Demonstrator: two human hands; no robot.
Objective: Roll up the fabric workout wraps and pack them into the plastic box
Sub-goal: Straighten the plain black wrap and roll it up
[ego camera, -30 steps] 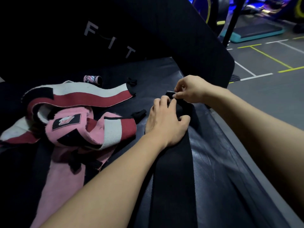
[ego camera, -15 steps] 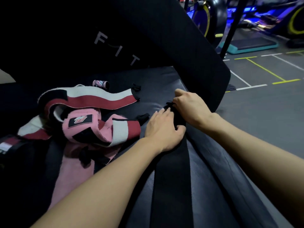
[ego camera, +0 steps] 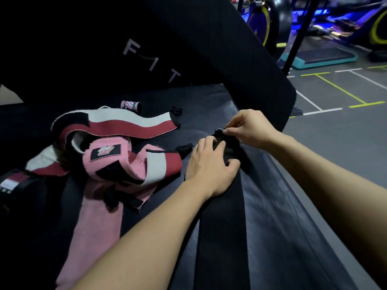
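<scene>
At nine o'clock a dark bag (ego camera: 12, 185) with a red-and-white label sits at the pad's edge, and beside it lies the loose heap of wraps — a pink wrap (ego camera: 92, 210) of fuzzy, towel-like cloth with a black patch, and a striped wrap (ego camera: 117, 124) in white and maroon bands, curling limp over it. A small pink roll (ego camera: 130, 105) stands further back at about eleven o'clock, seemingly already rolled. At centre the left hand (ego camera: 209, 164) presses down on the black wrap (ego camera: 219, 227), fingers curled over the started roll, thumb hooked at its near side; at about one o'clock the right hand (ego camera: 249, 128) pinches the roll's end between fingertips. The black strap looks smooth, flat and elastic, trailing toward six o'clock over the leathery black pad (ego camera: 282, 216). To roll it well, I judge the core should be kept tight — edges squared by the right hand while the left rolls toward the body with even pressure, lest the coil cone out sideways. No plastic box shows in view.
</scene>
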